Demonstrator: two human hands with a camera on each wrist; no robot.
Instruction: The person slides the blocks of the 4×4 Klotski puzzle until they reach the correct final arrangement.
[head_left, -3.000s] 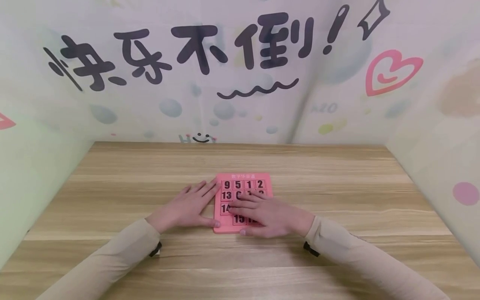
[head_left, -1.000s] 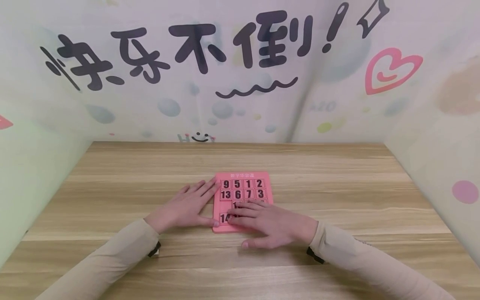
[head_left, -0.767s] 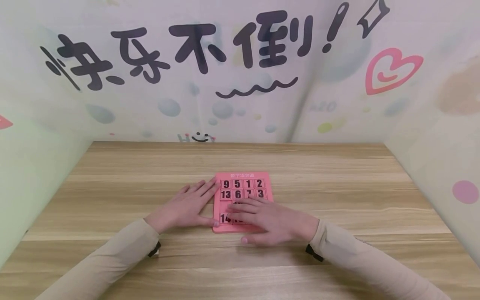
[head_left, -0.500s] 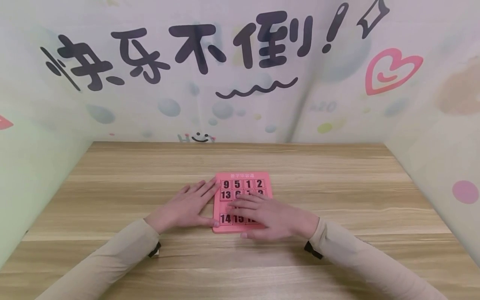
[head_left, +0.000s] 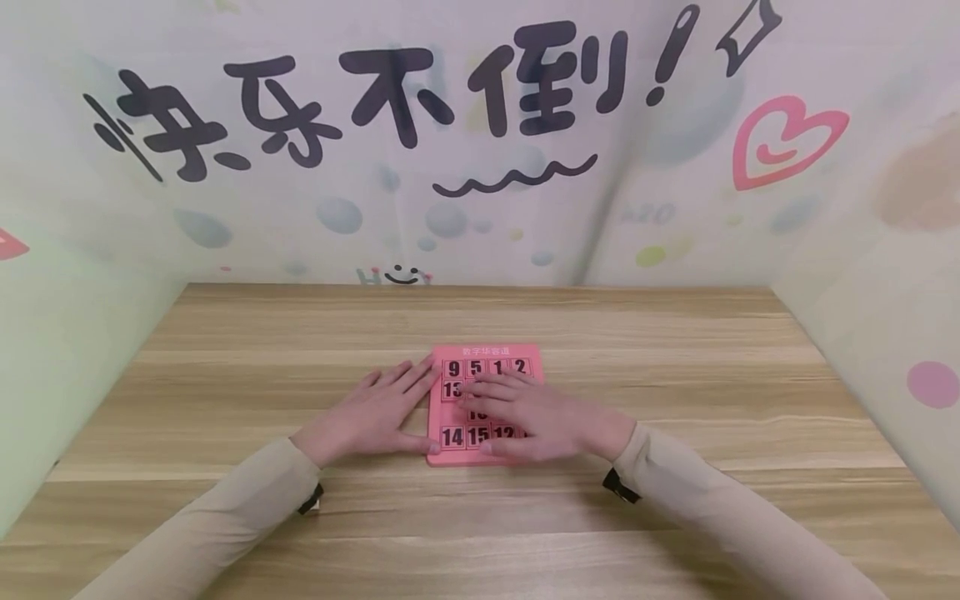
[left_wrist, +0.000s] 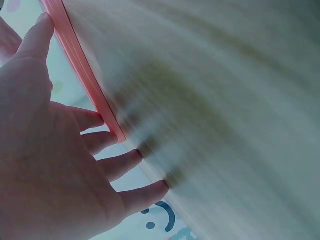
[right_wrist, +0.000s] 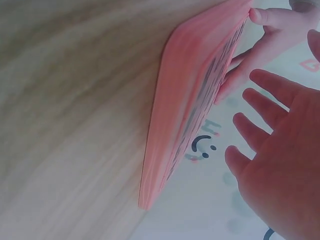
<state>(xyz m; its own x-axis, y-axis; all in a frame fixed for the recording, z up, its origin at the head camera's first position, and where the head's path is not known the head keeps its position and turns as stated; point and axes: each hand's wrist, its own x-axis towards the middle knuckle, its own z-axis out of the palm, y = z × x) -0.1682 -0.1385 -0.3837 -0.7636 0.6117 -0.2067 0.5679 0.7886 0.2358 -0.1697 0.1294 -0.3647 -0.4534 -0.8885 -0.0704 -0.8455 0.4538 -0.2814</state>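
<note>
A pink number sliding puzzle (head_left: 450,413) lies flat on the wooden table, with black-numbered square tiles. Its top row reads 9, 5, 1, 2; 13 starts the row below. An empty slot is at the left of the third row, and 14, 15 and 12 show along the bottom. My left hand (head_left: 371,418) rests against the puzzle's left edge, fingers spread and thumb at the lower corner. Over the tiles is my right hand (head_left: 542,423), its fingers extended and covering several of them. In the right wrist view those fingertips (right_wrist: 235,120) appear slightly off the tiles.
The wooden tabletop (head_left: 480,533) extends around the puzzle on all sides. A printed white backdrop (head_left: 285,217) stands along the back edge, and side panels (head_left: 862,275) flank the table. Both sleeved forearms come in from the front, with black bands at the wrists.
Since three seconds ago, tile 14 has slid down into the bottom-left corner, leaving the slot above it empty. Lately my right hand has moved farther up the board. The left hand stays put.
</note>
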